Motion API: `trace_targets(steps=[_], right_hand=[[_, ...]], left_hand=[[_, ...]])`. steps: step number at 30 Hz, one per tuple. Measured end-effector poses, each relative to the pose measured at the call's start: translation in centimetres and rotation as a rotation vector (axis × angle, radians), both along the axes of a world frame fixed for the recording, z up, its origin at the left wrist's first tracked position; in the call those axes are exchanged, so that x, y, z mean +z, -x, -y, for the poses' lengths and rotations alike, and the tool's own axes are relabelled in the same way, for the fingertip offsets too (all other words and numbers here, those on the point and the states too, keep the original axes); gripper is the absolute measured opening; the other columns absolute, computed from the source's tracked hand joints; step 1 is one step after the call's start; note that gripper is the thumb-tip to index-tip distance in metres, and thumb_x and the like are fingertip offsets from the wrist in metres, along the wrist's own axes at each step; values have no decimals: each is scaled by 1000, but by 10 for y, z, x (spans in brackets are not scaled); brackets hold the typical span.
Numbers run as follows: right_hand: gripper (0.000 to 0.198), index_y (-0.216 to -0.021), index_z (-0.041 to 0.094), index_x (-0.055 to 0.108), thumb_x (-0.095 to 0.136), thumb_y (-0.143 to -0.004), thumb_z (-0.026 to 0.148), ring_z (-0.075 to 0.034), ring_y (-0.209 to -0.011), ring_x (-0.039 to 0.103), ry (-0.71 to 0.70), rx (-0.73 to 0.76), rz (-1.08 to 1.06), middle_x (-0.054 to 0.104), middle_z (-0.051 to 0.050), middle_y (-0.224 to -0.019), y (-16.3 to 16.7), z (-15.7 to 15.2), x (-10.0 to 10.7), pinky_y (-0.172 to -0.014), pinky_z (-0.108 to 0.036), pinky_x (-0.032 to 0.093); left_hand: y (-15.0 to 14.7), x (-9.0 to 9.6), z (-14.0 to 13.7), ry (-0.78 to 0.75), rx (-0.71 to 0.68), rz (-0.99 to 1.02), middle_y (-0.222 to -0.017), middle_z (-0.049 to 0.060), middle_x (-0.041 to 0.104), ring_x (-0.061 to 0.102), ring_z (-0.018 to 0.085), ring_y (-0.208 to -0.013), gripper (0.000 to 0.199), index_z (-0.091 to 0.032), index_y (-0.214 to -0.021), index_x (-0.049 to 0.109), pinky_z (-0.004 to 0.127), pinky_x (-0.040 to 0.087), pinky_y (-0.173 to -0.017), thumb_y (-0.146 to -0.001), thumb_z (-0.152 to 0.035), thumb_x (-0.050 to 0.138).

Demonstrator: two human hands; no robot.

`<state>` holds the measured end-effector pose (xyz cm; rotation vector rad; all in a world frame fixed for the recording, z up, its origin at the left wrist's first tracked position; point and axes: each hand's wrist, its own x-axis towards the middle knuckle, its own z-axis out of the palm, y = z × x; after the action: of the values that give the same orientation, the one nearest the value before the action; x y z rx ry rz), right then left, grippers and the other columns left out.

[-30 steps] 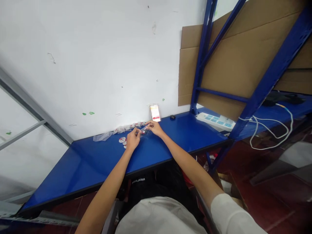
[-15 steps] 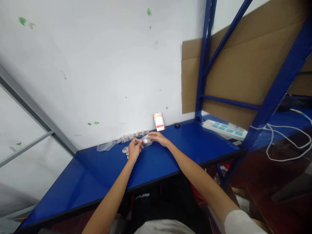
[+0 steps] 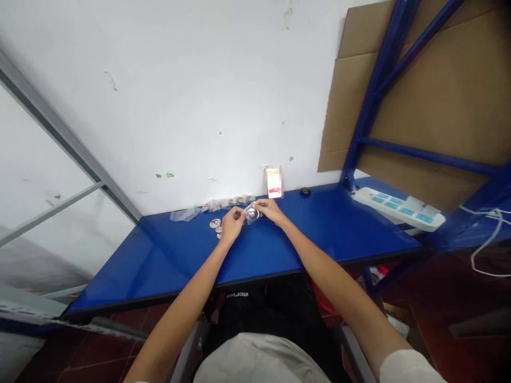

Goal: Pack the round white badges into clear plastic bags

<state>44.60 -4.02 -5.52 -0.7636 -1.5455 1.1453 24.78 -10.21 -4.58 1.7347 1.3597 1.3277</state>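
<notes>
Between my hands is a small clear plastic bag with a round, shiny silver piece (image 3: 253,215) in it, marked with some red. My left hand (image 3: 232,224) is closed, its thumb and fingertips pinching the bag's left upper edge. On the other side my right hand (image 3: 270,209) pinches the same edge near its right end. Several flat round discs (image 3: 215,223) in white and red lie on the blue table just left of my left hand, which partly covers them. Behind them runs a row of small filled clear bags (image 3: 223,204) along the wall.
Flat clear bags (image 3: 186,214) lie at the row's left end. A small white and red box (image 3: 274,183) leans on the wall, with a black object (image 3: 305,191) to its right. A white power strip (image 3: 399,208) lies by the blue frame (image 3: 369,106) on the table's (image 3: 167,260) right.
The camera view has shifted. My fingers have moved to the upper edge of the bag, and the silver piece shows more openly below them.
</notes>
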Motion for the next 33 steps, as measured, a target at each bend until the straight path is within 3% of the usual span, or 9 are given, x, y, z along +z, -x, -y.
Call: trace_targets(steps=[8, 16, 20, 24, 27, 30, 33], right_hand=[[42, -83, 17, 78, 80, -80, 59, -14, -55, 53, 0, -70, 16, 71, -3, -70, -3, 3, 0, -52, -26, 43], [44, -86, 17, 79, 82, -80, 60, -14, -56, 54, 7, 25, 5, 71, -3, -72, -1, 12, 8, -53, -26, 45], [42, -92, 16, 81, 82, -82, 57, -14, -58, 56, 16, 24, 13, 72, -3, -74, 0, 11, 7, -55, -26, 47], [49, -119, 19, 77, 85, -81, 49, -19, -72, 70, 47, 18, -68, 77, -5, -87, 2, 7, 4, -57, -26, 52], [46, -118, 20, 75, 85, -83, 48, -19, -76, 74, 54, 14, -92, 79, -7, -95, 7, 10, 4, -57, -24, 55], [39, -103, 17, 75, 86, -85, 51, -20, -76, 76, 65, 112, -21, 79, -9, -93, 13, 19, 6, -58, -25, 58], [42, -101, 16, 75, 81, -91, 57, -23, -83, 79, 137, 213, -10, 81, -13, -98, 17, 29, 10, -64, -28, 63]], left_hand=[[2, -2, -2, 43, -37, 11, -61, -1, 66, 55, 13, -45, 31, -19, -96, 75, 24, 40, -46, -92, -49, 67], [4, -6, -1, 23, -92, -57, -63, -2, 68, 55, 13, -45, 37, -21, -92, 73, 25, 42, -50, -97, -56, 62], [3, -2, 1, 7, -41, -77, -61, -2, 67, 55, 15, -46, 35, -21, -90, 73, 26, 42, -52, -98, -53, 62], [3, 8, 5, -124, 124, -60, -64, 0, 67, 61, 19, -57, 34, -20, -91, 75, 28, 44, -60, -100, -49, 60], [5, 13, 7, -251, 257, -86, -75, 3, 73, 66, 22, -70, 34, -21, -96, 78, 30, 46, -70, -103, -48, 59], [9, 13, 6, -297, 219, -225, -87, 6, 77, 66, 24, -77, 32, -22, -96, 80, 33, 47, -78, -103, -46, 60], [11, 11, 7, -328, 133, -376, -93, 10, 78, 66, 27, -86, 32, -23, -102, 82, 36, 49, -85, -105, -44, 58]])
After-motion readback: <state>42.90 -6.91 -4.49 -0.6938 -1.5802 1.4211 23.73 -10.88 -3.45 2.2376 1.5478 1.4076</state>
